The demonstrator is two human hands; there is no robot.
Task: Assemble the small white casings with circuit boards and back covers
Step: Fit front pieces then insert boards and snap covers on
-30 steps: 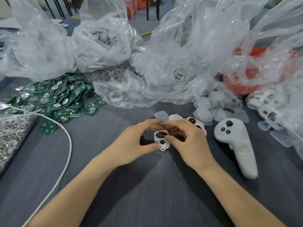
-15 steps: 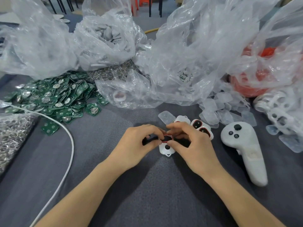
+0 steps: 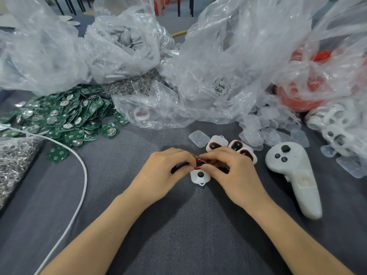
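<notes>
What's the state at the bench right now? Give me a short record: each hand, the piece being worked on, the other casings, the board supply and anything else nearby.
piece in work: white casing, between both hands over the grey table
left hand: pinches the casing's upper left edge
right hand: pinches its upper right edge
other casings: a few, lying just behind the right hand
circuit boards: green pile, far left
translucent pieces: loose pile, back right
controller: white, lying right of the right hand

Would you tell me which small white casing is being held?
The casing pinched between the left hand and right hand; the other casings lie loose just beyond.
</notes>
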